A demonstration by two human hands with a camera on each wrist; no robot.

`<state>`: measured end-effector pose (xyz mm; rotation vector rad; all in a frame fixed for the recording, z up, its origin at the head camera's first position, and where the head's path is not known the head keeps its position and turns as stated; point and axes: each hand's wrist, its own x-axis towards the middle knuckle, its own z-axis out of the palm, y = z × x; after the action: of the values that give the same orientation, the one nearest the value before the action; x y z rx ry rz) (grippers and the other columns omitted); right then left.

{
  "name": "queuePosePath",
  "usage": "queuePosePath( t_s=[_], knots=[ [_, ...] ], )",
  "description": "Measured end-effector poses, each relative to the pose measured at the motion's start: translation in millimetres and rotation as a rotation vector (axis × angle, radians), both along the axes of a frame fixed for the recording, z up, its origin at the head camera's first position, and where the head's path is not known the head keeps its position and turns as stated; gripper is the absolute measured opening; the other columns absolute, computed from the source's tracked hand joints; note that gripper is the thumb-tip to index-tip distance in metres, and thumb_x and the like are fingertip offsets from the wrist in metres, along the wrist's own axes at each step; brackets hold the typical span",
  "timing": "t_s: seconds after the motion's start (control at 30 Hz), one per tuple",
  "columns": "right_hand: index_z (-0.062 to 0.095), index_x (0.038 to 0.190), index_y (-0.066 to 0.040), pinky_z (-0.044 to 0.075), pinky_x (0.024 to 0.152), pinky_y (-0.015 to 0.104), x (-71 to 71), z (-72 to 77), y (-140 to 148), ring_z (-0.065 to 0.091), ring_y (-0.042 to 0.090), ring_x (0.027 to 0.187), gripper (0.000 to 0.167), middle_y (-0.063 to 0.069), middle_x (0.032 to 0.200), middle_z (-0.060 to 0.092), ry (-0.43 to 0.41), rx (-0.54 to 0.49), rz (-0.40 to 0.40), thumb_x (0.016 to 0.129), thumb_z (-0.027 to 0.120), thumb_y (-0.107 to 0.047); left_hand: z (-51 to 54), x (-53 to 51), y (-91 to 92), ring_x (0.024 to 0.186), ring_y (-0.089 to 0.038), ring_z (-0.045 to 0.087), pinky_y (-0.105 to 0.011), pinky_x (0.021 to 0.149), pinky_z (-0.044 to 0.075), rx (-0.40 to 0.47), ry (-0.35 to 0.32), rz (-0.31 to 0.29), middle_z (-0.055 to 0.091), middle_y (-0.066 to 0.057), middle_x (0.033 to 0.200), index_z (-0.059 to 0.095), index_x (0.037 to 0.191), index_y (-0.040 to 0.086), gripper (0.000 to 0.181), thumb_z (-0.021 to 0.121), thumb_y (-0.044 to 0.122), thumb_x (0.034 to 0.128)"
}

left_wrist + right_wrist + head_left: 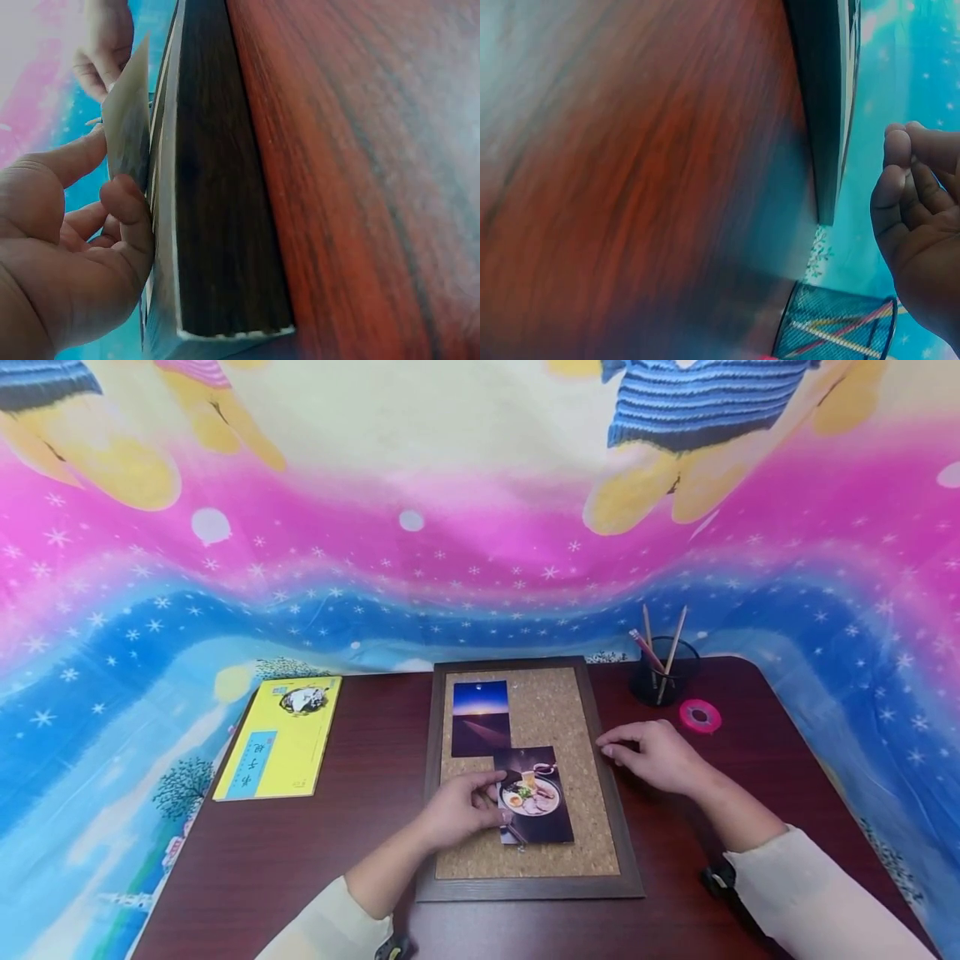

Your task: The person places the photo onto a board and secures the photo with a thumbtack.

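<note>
From where I stand, the work looks about midway: one picture seems settled on the corkboard [540, 710], and a second is being set to it. The sunset photo [480, 718] lies flat on the upper left of the cork, with no hand on it. The food photo [536, 822] is over the middle of the board, its upper left corner overlapping the sunset one's lower right; from the side, it tilts up off the cork, so I'd say laying it flat and fixing it remain.

The left hand [453, 810] has the food photo's left edge in its grip, pinched between thumb and fingers. The right hand [660, 756] hovers just beside the board's right side, thumb and fingertips brought together; I can't tell whether something tiny is tucked between them.

Farther off on the counter [375, 718], the pencil cup [652, 685] and pink tape roll [701, 716] stand to the right, and a yellow book [300, 752] lies to the left, all untouched.
</note>
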<state>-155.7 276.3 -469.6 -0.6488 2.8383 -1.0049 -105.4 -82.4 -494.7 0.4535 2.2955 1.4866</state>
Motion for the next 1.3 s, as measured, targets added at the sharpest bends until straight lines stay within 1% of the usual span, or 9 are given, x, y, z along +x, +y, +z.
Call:
queuePosePath(
  t_s=[0.17, 0.3, 0.37, 0.57, 0.7, 0.9, 1.03, 1.17, 1.3],
  knots=[
    [0.080, 0.105, -0.015, 0.053, 0.065, 0.028, -1.9, 1.3, -12, 0.062, 0.007, 0.071, 0.011, -0.011, 0.087, 0.072, 0.036, -0.017, 0.023, 0.095, 0.076, -0.012, 1.2, 0.4, 3.9, 0.067, -0.008, 0.056, -0.022, 0.059, 0.048, -0.042, 0.025, -0.030, 0.067, -0.006, 0.098, 0.062, 0.139, -0.002, 0.065, 0.087, 0.009, 0.0802],
    [0.078, 0.104, -0.013, 0.055, 0.067, 0.028, -4.2, 3.9, -24, 0.064, 0.005, 0.073, 0.009, -0.010, 0.086, 0.072, 0.016, -0.039, 0.048, 0.095, 0.076, -0.012, 1.0, 0.0, 6.4, 0.066, -0.006, 0.056, -0.023, 0.062, 0.049, -0.092, 0.055, -0.049, 0.068, -0.005, 0.096, 0.063, 0.138, -0.002, 0.067, 0.088, 0.007, 0.0770],
    [0.077, 0.104, -0.013, 0.055, 0.068, 0.028, -5.0, 5.5, -30, 0.065, 0.005, 0.073, 0.008, -0.008, 0.086, 0.073, 0.001, -0.037, 0.057, 0.096, 0.075, -0.012, 1.1, 0.0, 7.8, 0.067, -0.005, 0.057, -0.024, 0.066, 0.050, -0.119, 0.077, -0.062, 0.068, -0.004, 0.096, 0.063, 0.137, -0.001, 0.067, 0.089, 0.006, 0.0760],
    [0.078, 0.107, -0.013, 0.053, 0.068, 0.030, -9.2, 7.6, -45, 0.060, 0.007, 0.070, 0.010, -0.003, 0.086, 0.074, -0.019, 0.011, 0.098, 0.099, 0.072, -0.014, 4.4, 1.3, 10.8, 0.072, -0.005, 0.059, -0.025, 0.076, 0.051, -0.202, 0.152, -0.099, 0.068, -0.001, 0.093, 0.067, 0.133, 0.001, 0.062, 0.088, 0.004, 0.0747],
    [0.080, 0.109, -0.016, 0.053, 0.071, 0.034, -14.2, 5.1, -54, 0.060, 0.007, 0.073, 0.013, -0.008, 0.091, 0.074, -0.026, 0.048, 0.133, 0.100, 0.071, -0.015, 5.2, 0.7, 12.1, 0.078, -0.008, 0.060, -0.026, 0.080, 0.050, -0.264, 0.204, -0.108, 0.068, 0.002, 0.091, 0.069, 0.131, 0.003, 0.061, 0.088, 0.007, 0.0729],
    [0.081, 0.107, -0.020, 0.056, 0.085, 0.041, -21.3, 1.1, -70, 0.067, 0.008, 0.089, 0.013, -0.011, 0.100, 0.075, -0.067, 0.088, 0.165, 0.099, 0.070, -0.016, 7.7, -1.0, 13.7, 0.078, -0.005, 0.058, -0.025, 0.079, 0.048, -0.327, 0.209, -0.113, 0.067, 0.005, 0.089, 0.070, 0.131, 0.006, 0.061, 0.086, 0.009, 0.0721],
    [0.080, 0.107, -0.020, 0.055, 0.086, 0.043, -25.2, -0.5, -80, 0.068, 0.011, 0.096, 0.015, -0.011, 0.101, 0.075, -0.096, 0.114, 0.183, 0.100, 0.068, -0.013, 10.7, -0.4, 14.3, 0.075, -0.004, 0.056, -0.025, 0.076, 0.047, -0.344, 0.203, -0.118, 0.066, 0.006, 0.088, 0.070, 0.131, 0.007, 0.062, 0.086, 0.009, 0.0717],
    [0.077, 0.110, -0.016, 0.054, 0.082, 0.039, -29.0, -1.4, -89, 0.066, 0.009, 0.091, 0.015, -0.009, 0.097, 0.073, -0.138, 0.113, 0.199, 0.100, 0.067, -0.011, 12.0, 0.0, 15.4, 0.076, -0.004, 0.056, -0.026, 0.077, 0.048, -0.367, 0.216, -0.119, 0.065, 0.007, 0.086, 0.070, 0.131, 0.007, 0.062, 0.087, 0.011, 0.0714],
    [0.074, 0.107, -0.015, 0.053, 0.077, 0.035, -31.8, 0.1, -95, 0.062, 0.008, 0.081, 0.011, -0.008, 0.089, 0.070, -0.192, 0.107, 0.196, 0.100, 0.067, -0.011, 12.3, -0.1, 17.5, 0.078, -0.005, 0.056, -0.027, 0.079, 0.048, -0.388, 0.221, -0.118, 0.064, 0.008, 0.086, 0.070, 0.131, 0.008, 0.062, 0.088, 0.014, 0.0721]
  ],
)
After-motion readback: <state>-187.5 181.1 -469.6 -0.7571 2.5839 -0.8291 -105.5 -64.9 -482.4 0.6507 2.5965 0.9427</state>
